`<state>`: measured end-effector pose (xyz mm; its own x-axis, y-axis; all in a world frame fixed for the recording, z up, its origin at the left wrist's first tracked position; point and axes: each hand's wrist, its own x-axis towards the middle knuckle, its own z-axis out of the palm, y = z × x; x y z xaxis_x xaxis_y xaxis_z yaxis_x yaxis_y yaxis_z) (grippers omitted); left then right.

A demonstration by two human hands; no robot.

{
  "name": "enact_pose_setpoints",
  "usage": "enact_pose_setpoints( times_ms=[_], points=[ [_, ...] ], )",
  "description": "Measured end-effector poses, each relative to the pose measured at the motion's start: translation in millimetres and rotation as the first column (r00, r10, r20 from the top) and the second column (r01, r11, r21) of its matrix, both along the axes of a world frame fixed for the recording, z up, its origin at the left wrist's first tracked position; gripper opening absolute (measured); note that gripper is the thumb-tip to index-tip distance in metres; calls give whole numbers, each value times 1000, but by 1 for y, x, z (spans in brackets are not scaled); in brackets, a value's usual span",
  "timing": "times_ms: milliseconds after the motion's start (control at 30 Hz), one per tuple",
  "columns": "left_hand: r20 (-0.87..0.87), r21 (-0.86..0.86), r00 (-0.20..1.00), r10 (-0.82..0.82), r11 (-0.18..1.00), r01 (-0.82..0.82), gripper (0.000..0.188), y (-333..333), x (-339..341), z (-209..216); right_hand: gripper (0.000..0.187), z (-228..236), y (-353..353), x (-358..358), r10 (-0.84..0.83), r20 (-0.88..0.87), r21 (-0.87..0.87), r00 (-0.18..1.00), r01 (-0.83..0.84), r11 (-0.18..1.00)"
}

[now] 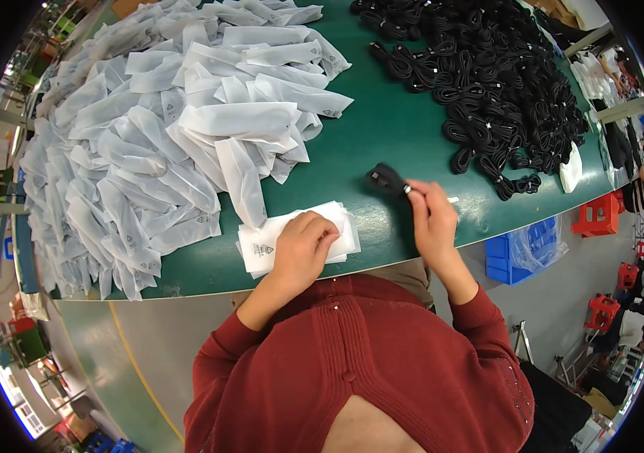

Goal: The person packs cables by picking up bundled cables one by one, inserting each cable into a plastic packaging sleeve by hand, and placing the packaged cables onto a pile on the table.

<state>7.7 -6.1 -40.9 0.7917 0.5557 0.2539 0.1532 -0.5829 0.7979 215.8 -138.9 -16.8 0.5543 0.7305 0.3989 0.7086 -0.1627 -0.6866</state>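
1. Wearing red cardigan (pixel 276 377), filling lower ctr. right under cam.
2. Working at green table (pixel 337 181), w/ big heap of whitish pouches (pixel 208 121) on L & pile of black cables (pixel 488 90) far R.
3. Seeing grey floor (pixel 163 332) below, w/ yellow line (pixel 139 370) at L; also blue crate (pixel 499 260) w/ clear plastic & red stools (pixel 597 215) at R, past table edge.
4. Pinching black cable coil (pixel 386 180) betw. thumb & fingertips of R hand (pixel 437 223), leaving virt. no gap; holding it by one end, pointing loop past fingertips, up & to L, over bare table, well apart from cable pile.
5. Curling fingers of L hand (pixel 299 245) over stack of flat white bags (pixel 261 253), keeping thumb close to index; being unable to tell if gripping a bag edge.
6. Noting dark triangular mark & tiny print on top bag, sim. on sev. pouches; finding lettering too small to read.
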Motion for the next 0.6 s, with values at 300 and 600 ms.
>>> enact_pose_setpoints(
  times_ms=[300, 600],
  points=[
    [-7, -347, 997, 82, 935, -79, 7, 6, 2, 9, 33, 7, -7, -16, 365, 358, 10, 860, -394, 919],
    [6, -391, 998, 66, 918, -59, 8, 8, 0, 9, 33, 8, -12, -10, 328, 479, -16, 814, -365, 931]
  ],
)
